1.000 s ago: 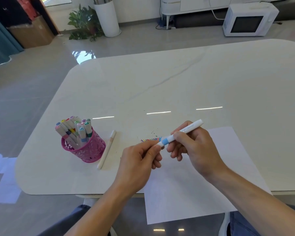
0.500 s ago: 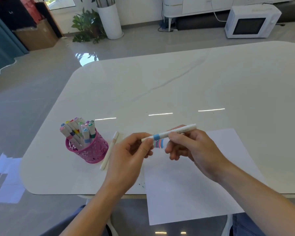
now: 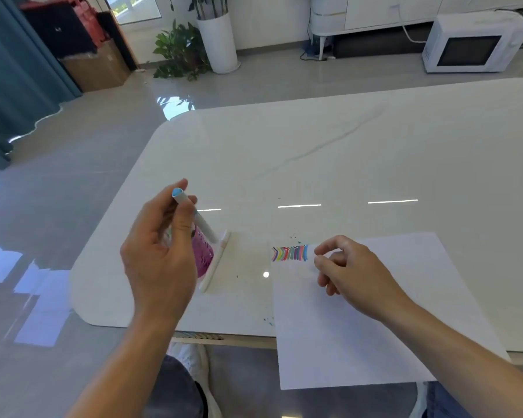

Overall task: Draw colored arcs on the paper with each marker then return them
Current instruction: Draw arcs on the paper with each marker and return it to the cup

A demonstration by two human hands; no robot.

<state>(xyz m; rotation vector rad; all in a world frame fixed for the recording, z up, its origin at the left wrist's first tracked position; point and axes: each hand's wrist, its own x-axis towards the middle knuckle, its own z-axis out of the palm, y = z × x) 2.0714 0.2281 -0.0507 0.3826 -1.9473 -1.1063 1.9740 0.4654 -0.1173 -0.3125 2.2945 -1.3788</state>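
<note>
Left hand (image 3: 160,257) pinches white marker (image 3: 180,198), blue end up; right hand (image 3: 354,276) loosely curled over paper (image 3: 375,342), beside colored arcs (image 3: 289,254).

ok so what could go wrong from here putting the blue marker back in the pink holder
1. The left hand covers much of the pink holder, so the blue-capped marker it grips could miss the opening or tip the holder.
2. The right hand sits beside the coloured arcs; wet ink could smear.
3. The paper overhangs the near edge of the table and could slide off.
</note>
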